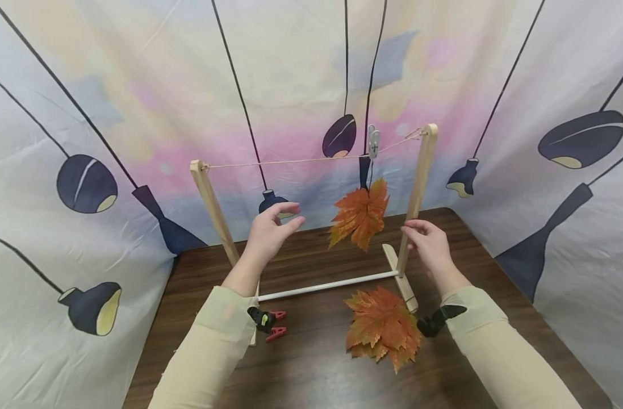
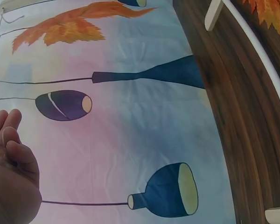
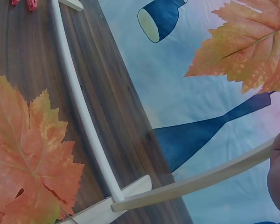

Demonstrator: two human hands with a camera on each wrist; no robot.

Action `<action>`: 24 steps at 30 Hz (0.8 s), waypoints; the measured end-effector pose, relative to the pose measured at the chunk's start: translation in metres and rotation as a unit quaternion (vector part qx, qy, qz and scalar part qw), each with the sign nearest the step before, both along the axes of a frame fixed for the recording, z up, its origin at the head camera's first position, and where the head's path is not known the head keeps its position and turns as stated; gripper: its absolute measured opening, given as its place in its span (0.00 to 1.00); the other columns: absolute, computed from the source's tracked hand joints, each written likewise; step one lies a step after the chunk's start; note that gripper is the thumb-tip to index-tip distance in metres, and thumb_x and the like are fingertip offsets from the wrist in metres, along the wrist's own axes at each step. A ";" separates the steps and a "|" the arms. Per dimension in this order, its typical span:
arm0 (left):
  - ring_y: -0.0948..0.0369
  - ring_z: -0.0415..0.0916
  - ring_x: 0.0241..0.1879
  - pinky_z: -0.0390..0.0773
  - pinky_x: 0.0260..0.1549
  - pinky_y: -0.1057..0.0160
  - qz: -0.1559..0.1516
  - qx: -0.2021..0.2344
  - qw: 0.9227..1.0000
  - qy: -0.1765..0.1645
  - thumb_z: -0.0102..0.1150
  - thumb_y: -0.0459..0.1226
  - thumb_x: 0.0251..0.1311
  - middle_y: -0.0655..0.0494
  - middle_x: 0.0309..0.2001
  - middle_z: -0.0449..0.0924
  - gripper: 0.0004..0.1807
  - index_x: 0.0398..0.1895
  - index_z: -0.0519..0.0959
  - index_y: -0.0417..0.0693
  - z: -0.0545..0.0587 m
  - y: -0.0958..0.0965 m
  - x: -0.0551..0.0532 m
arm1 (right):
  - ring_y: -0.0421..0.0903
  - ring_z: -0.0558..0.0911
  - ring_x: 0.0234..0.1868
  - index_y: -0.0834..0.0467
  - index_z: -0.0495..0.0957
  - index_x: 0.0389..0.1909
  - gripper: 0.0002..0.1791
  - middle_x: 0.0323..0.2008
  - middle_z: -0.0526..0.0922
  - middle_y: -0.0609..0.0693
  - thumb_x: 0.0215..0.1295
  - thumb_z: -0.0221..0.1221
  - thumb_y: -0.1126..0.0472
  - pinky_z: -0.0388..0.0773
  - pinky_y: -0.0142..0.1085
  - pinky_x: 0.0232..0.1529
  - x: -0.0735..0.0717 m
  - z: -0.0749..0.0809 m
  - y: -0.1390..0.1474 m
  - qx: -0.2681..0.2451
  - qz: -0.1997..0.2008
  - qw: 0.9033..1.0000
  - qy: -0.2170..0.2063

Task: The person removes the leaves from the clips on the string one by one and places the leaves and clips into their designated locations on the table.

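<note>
In the head view, bright, diffuse light falls evenly on my left fingers (image 1: pixel 285 207) and right fingers (image 1: pixel 419 226); a pale sheen marks the surface (image 1: pixel 313 369) below and between them. In the left wrist view, the backdrop (image 2: pixel 74 154) pales almost to white above my left fingers, which read darker against it. The right wrist view is dimmer, hazy and low in contrast; left of my right fingers, the white rod (image 3: pixel 78 98) and wooden post (image 3: pixel 200 183) bow with lens distortion. Fine detail is soft in both wrist views.
</note>
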State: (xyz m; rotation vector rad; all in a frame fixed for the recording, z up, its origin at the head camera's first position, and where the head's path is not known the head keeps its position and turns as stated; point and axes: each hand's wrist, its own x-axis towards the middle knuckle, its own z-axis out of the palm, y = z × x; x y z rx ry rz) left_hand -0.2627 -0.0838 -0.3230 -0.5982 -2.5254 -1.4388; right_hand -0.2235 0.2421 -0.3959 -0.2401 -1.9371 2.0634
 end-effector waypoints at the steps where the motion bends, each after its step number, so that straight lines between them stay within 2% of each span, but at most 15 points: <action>1: 0.56 0.64 0.24 0.67 0.24 0.60 0.000 0.000 1.000 0.002 0.63 0.47 0.57 0.62 0.48 0.78 0.19 0.53 0.78 0.56 0.001 0.001 0.000 | 0.36 0.73 0.23 0.57 0.76 0.36 0.04 0.29 0.79 0.42 0.61 0.60 0.67 0.73 0.25 0.23 0.001 0.003 -0.001 0.001 0.001 1.000 0.002; 7: 0.57 0.64 0.25 0.66 0.23 0.61 -0.001 0.008 1.000 0.011 0.63 0.46 0.57 0.61 0.47 0.79 0.18 0.52 0.79 0.56 0.008 0.004 0.001 | 0.35 0.73 0.21 0.59 0.76 0.36 0.04 0.28 0.79 0.42 0.61 0.58 0.68 0.73 0.25 0.22 0.006 0.018 -0.007 0.005 0.010 1.000 0.010; 12: 0.56 0.64 0.24 0.67 0.22 0.60 -0.005 0.006 1.000 0.010 0.62 0.47 0.58 0.62 0.48 0.78 0.19 0.52 0.78 0.57 0.016 0.006 0.001 | 0.36 0.73 0.24 0.57 0.76 0.35 0.04 0.30 0.79 0.44 0.61 0.59 0.68 0.73 0.25 0.23 0.006 0.024 -0.008 0.014 0.010 1.000 0.020; 14: 0.56 0.65 0.23 0.67 0.22 0.60 -0.006 0.002 1.000 0.011 0.62 0.47 0.58 0.62 0.48 0.78 0.19 0.53 0.78 0.57 0.020 0.008 0.002 | 0.36 0.73 0.25 0.62 0.76 0.38 0.05 0.30 0.79 0.43 0.61 0.59 0.68 0.73 0.25 0.23 0.005 0.027 -0.009 0.017 0.011 1.000 0.023; 17: 0.56 0.65 0.24 0.67 0.21 0.60 -0.004 -0.003 1.000 0.011 0.62 0.49 0.58 0.64 0.47 0.78 0.20 0.53 0.78 0.58 0.027 0.010 0.004 | 0.36 0.72 0.23 0.72 0.74 0.45 0.13 0.29 0.77 0.42 0.62 0.58 0.68 0.72 0.24 0.23 0.004 0.031 -0.010 0.022 0.013 0.999 0.023; 19: 0.56 0.64 0.23 0.67 0.21 0.60 -0.005 -0.005 1.000 0.015 0.62 0.49 0.58 0.64 0.47 0.79 0.20 0.53 0.78 0.58 0.031 0.012 0.004 | 0.35 0.71 0.22 0.75 0.72 0.48 0.17 0.28 0.76 0.42 0.62 0.58 0.68 0.72 0.24 0.23 0.004 0.033 -0.010 0.029 0.013 0.999 0.023; 21: 0.57 0.64 0.22 0.66 0.20 0.61 -0.005 -0.002 1.000 0.021 0.62 0.48 0.58 0.64 0.47 0.79 0.20 0.53 0.79 0.57 0.034 0.013 0.004 | 0.35 0.71 0.20 0.74 0.72 0.47 0.16 0.28 0.76 0.41 0.62 0.58 0.68 0.72 0.25 0.23 0.004 0.035 -0.011 0.038 0.013 0.999 0.023; 24: 0.57 0.63 0.21 0.66 0.20 0.62 -0.008 0.008 1.000 0.028 0.62 0.47 0.58 0.63 0.47 0.79 0.19 0.53 0.79 0.55 0.040 0.015 0.002 | 0.35 0.71 0.20 0.67 0.75 0.43 0.10 0.27 0.77 0.41 0.62 0.59 0.67 0.73 0.26 0.24 0.003 0.038 -0.012 0.050 0.014 0.998 0.023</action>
